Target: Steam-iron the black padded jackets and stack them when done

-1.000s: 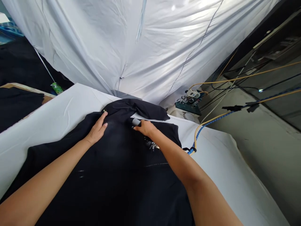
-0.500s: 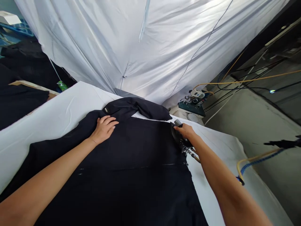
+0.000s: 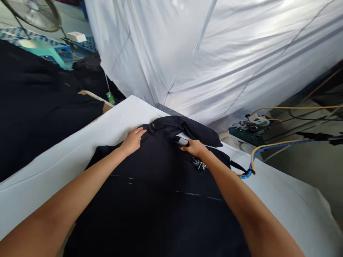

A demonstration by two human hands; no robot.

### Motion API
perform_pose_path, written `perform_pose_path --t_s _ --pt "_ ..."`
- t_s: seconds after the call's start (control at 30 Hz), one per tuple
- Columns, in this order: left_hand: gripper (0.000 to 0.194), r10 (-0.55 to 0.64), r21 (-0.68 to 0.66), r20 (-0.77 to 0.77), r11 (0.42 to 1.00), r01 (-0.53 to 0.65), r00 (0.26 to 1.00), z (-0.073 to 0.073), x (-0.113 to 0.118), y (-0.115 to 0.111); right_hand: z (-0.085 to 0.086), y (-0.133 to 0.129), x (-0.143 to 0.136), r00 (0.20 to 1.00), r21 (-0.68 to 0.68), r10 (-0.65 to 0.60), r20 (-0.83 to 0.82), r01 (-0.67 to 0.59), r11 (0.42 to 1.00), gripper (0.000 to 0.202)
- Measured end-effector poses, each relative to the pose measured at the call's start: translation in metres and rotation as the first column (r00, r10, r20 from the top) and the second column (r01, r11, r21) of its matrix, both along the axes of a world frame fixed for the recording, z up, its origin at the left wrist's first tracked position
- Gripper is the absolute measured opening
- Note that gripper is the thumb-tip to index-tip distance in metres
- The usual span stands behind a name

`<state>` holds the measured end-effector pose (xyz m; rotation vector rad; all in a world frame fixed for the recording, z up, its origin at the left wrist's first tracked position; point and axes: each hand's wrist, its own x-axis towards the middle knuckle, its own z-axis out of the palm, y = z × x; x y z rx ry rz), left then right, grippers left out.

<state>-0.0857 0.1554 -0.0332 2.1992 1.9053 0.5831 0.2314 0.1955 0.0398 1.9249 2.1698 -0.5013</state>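
Observation:
A dark jacket (image 3: 150, 207) lies spread over a white-covered table (image 3: 284, 200), with one sleeve (image 3: 199, 131) stretched along the far edge. My right hand (image 3: 195, 148) grips the handle of a steam iron (image 3: 184, 144), which sits on the jacket just below that sleeve. My left hand (image 3: 134, 139) rests flat on the cloth near the collar side, fingers stretched out. Beside its fingertips is a small dark label (image 3: 153, 125). The iron's soleplate is hidden against the dark fabric.
A yellow and blue hose (image 3: 254, 157) runs from the iron off to the right. Behind the table hangs a silvery sheet (image 3: 160, 53). Dark cloth (image 3: 34, 107) is piled at the left, near a green stool (image 3: 45, 50). A machine (image 3: 249, 128) stands beyond the far edge.
My right hand has slid the iron leftward over the jacket, from its right edge toward the middle. My left hand stays on the cloth near the label. The view has turned left.

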Motion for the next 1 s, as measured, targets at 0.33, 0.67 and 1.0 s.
perform_pose_path --t_s 0.33,0.67,1.0 --pt "0.055 0.419 -0.477 -0.092 0.778 -0.409 0.903 0.007 -0.093 -0.045 0.027 -0.021 -0.069 0.994 0.079 0.040 -0.098 -0.032 0.996 0.044" --pt "0.022 0.587 -0.136 0.388 0.799 -0.586 0.710 -0.028 -0.092 -0.080 0.020 -0.054 -0.220 0.942 -0.098 0.318 -0.109 -0.328 0.940 0.051" --pt "0.008 0.582 -0.183 0.522 0.790 -0.584 0.623 -0.016 -0.127 -0.088 0.022 0.006 -0.277 0.969 0.004 0.245 0.036 -0.245 0.969 0.058"
